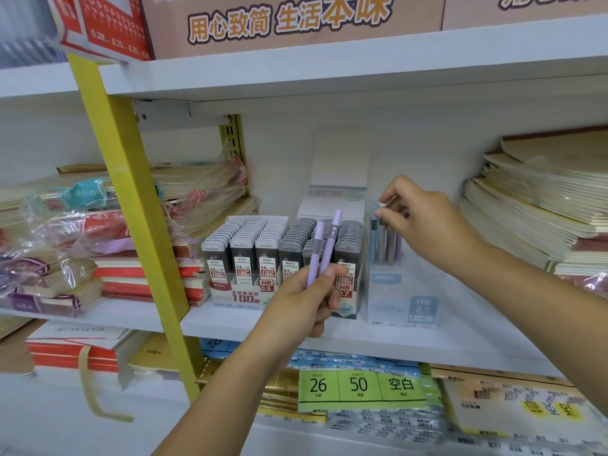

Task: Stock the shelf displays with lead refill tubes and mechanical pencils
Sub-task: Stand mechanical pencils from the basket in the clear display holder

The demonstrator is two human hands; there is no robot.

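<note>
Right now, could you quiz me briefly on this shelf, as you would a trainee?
1. True or false: the left hand holds two lilac plastic mechanical pencils.
2. The right hand pinches: A) a paper notebook; B) a white-capped pencil in the clear plastic display box; C) a price label.
3. The dark lead refill tubes stand on which side of that box?
Key: 1 true; 2 B; 3 left.

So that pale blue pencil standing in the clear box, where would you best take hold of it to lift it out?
Probably at its top end, pinched with fingertips from straight above. The pale blue pencil stands upright in the clear box, its lower part behind the box's wall, other pencils close beside it. Only the top looks free.
</note>
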